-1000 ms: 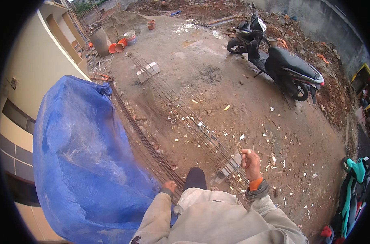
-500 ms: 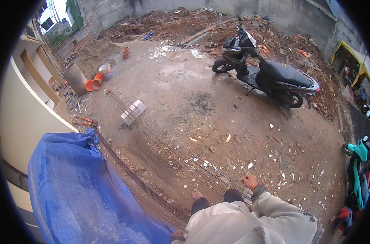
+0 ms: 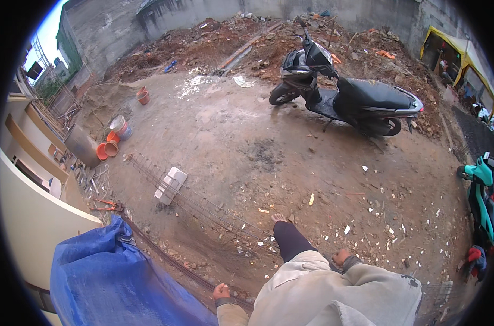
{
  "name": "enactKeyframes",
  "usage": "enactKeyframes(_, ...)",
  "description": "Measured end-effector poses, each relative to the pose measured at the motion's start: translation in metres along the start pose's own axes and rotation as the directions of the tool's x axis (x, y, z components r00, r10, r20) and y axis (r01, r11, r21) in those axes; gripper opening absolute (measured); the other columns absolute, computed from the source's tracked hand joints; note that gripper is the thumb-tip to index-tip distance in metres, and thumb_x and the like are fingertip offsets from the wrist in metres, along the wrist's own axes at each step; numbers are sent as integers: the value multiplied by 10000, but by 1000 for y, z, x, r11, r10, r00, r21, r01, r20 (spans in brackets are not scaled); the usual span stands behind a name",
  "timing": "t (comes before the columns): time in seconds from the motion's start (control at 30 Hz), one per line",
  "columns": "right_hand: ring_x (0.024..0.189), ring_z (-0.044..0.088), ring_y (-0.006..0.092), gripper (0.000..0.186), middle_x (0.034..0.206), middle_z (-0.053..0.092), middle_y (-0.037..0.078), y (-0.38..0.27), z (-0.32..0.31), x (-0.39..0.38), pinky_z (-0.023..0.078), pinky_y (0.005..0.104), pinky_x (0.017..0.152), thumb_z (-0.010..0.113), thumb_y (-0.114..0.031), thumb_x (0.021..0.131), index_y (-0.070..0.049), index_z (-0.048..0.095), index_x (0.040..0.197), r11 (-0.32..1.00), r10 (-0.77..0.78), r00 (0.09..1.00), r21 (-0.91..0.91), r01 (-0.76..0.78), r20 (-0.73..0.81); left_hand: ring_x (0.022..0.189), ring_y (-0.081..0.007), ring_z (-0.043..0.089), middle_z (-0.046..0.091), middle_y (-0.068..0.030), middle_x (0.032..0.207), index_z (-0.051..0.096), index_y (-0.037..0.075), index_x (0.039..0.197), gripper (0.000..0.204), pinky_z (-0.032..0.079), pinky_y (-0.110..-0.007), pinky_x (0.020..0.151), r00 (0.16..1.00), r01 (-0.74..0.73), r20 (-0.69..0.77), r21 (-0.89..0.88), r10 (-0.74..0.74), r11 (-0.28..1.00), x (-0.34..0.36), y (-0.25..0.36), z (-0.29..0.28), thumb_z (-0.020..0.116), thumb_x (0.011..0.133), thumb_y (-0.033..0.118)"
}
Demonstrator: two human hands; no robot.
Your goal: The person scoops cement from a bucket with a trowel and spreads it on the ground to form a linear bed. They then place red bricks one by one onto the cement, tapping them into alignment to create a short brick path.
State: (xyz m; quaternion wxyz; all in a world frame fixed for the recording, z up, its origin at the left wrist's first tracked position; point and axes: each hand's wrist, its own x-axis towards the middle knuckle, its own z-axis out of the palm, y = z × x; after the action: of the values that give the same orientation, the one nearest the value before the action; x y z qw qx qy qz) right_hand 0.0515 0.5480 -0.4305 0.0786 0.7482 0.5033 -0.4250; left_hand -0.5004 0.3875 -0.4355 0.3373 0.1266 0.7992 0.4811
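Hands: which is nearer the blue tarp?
The left hand, just right of the tarp. The right hand is farther, across the torso.

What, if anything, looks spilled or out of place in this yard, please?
A white patch left of the black scooter looks like a spill against the brown ground; pale fragments also litter it.

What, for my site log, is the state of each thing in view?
Left hand: loosely curled, nothing visibly held
Right hand: loosely curled, nothing visibly held
Blue tarp: draped, creased
Steel bars: lying across pale blocks
Black scooter: upright, parked, riderless
Teal scooter: parked, riderless
Orange buckets: uncovered
Orange-handled tool: lying down
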Motion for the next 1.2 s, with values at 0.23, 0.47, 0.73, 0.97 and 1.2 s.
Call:
enactKeyframes(0.23,784,702,304,327,798,717,157,-144,-56,154,554,404,765,630,-338,810,-49,744,910,986,-126,988,-98,135,94,689,-186,645,681,-95,775,676,-14,1009,283,539,-328,659,941,234,89,523,-326,819,28,-1,95,722,764,120)
enactKeyframes(0.47,585,650,211,246,718,695,114,-347,-209,385,535,360,585,620,-222,830,-3,727,867,937,-334,931,-158,312,-147,742,-203,666,702,-109,802,716,25,942,241,541,-343,722,930,355,-127,554,-345,753,128,114,173,715,733,146)
enactKeyframes(0.73,519,598,140,213,716,657,74,-613,-308,460,484,289,464,582,-150,865,21,678,947,775,-485,857,369,513,-172,842,-222,707,735,-118,884,754,116,932,190,547,-359,794,905,426,-137,256,-404,868,245,160,237,636,811,204)
enactKeyframes(0.97,506,596,144,204,728,670,77,-649,-274,542,486,287,454,596,-149,856,11,682,949,887,-375,926,304,348,34,922,-246,684,726,-103,937,741,123,980,233,533,-395,834,822,442,-19,651,-569,617,398,279,303,605,820,225)
enactKeyframes(1.2,552,646,206,234,766,697,126,-631,-292,591,531,337,492,586,-169,865,30,689,933,898,264,939,299,-323,222,1057,-288,650,713,-104,1047,728,136,1043,288,512,-432,901,759,-524,425,848,-494,-75,723,419,373,549,852,256)
